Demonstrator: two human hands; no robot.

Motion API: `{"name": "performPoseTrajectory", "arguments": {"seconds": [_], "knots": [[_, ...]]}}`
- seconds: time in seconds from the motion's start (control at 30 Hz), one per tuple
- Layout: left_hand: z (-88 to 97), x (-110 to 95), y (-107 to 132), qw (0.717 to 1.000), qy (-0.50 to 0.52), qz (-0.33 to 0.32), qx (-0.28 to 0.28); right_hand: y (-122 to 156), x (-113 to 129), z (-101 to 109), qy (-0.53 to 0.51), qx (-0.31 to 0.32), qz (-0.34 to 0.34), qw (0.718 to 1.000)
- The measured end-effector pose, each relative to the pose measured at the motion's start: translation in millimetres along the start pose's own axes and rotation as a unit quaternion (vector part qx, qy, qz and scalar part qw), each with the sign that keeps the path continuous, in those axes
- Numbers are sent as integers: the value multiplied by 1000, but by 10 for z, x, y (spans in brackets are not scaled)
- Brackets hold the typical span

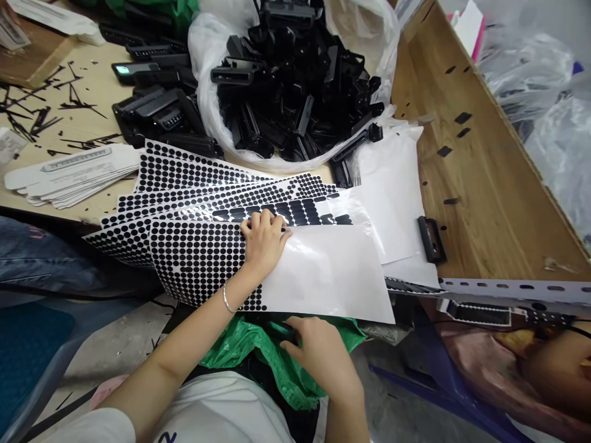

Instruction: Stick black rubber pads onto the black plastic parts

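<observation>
A white sheet of round black stickers (198,258) lies uppermost, its right part bare backing. On its upper edge rests my left hand (264,243), with curled fingers closed at the border between dots and bare backing. A small dark spot shows beside the thumb. Beneath it, several more dotted sheets (198,169) fan out to the left. My right hand (321,354) is below the sheet's lower edge, over a green plastic bag (263,344) at my lap. Its fingers are bent around something dark green that I cannot make out, partly hidden by the hand.
A clear plastic bag (205,80) full of black plastic parts (295,92) stands behind the sheets. Flat white cartons (87,169) lie left. A wooden board (489,154) walls the right side, with one black part (431,240) against it. Another person's arm (558,363) is at right.
</observation>
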State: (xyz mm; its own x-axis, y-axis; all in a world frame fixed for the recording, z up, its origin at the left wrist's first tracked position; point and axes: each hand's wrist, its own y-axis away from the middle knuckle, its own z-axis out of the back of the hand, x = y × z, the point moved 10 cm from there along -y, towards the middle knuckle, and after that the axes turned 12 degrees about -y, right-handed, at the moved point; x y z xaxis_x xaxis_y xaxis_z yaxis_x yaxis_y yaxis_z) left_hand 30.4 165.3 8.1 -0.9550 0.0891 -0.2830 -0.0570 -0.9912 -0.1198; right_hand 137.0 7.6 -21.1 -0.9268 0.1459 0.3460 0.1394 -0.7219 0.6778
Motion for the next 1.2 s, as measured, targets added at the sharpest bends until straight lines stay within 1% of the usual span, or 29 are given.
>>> {"name": "performPoseTrajectory", "arguments": {"seconds": [0.07,0.13,0.27,0.37,0.47,0.63,0.73,0.83,0.93,1.03,1.2], "knots": [[-7,4,0,1000,3,2,1,-53,143,-103,19,2,15,1000],[-19,11,-2,1000,6,4,2,-122,222,-217,41,8,18,999],[-38,18,-8,1000,11,5,5,-239,257,-413,77,27,24,996],[-46,20,-13,1000,12,4,9,-287,216,-482,79,31,18,996],[-50,23,-15,1000,12,6,14,-307,180,-499,58,30,22,998],[-59,27,-23,1000,18,8,22,-329,143,-494,-20,31,68,997],[-74,34,-36,999,24,9,29,-346,41,-489,-71,21,63,995],[-82,29,-54,999,26,3,33,-344,-40,-463,-129,-2,72,989],[-86,29,-72,999,28,2,36,-330,-119,-417,-198,-22,79,977],[-83,32,-88,999,28,4,35,-322,-196,-442,-247,1,64,967],[-87,22,-110,999,28,-1,42,-298,-217,-435,-287,24,59,956]]}}
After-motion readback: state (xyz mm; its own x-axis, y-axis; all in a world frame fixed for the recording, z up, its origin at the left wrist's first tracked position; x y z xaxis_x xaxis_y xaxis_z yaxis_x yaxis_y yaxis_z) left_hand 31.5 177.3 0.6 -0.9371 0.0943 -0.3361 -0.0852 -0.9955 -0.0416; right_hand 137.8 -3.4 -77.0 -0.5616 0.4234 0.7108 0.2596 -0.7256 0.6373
